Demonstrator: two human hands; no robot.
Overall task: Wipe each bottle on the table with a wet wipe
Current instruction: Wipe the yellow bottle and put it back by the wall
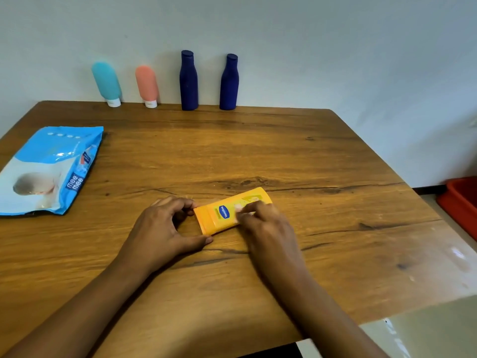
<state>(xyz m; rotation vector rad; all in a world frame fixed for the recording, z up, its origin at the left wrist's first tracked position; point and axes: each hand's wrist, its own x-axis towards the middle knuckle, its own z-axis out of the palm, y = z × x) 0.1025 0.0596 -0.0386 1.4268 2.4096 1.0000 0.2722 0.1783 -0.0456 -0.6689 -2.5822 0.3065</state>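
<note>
- Pinching the cap end of the yellow bottle (222,215) with the left grip (160,228); forefinger curled over the far corner of the cap, thumb set against the near corner, remaining fingers tucked in behind, wrist low over the bench (284,151)
- Pressing a small white wet wipe (238,208) onto the label of the yellow bottle with the right grip (268,228); fingers bent over the wipe and holding it, only a scrap of white showing past the fingertips, slightly blurred there
- Yellow bottle flat on its side near the middle of the bench, label facing up with a blue oval logo, cap end pointing left, base pointing right and a little away
- Along the far edge of the bench, against the wall (335,47): teal tube (106,82) and salmon tube (147,85), standing on white caps and tilted to the left; then, upright, left dark blue bottle (189,81) and right dark blue bottle (229,82), near each other yet apart
- All four well apart from both grips
- Blue and white wipes pack (49,169) lying flat, printed side up, near the left edge of the bench; well clear of the yellow bottle
- Red tub (462,200) off the right side of the bench, lower down on the floor, only partly in view
</note>
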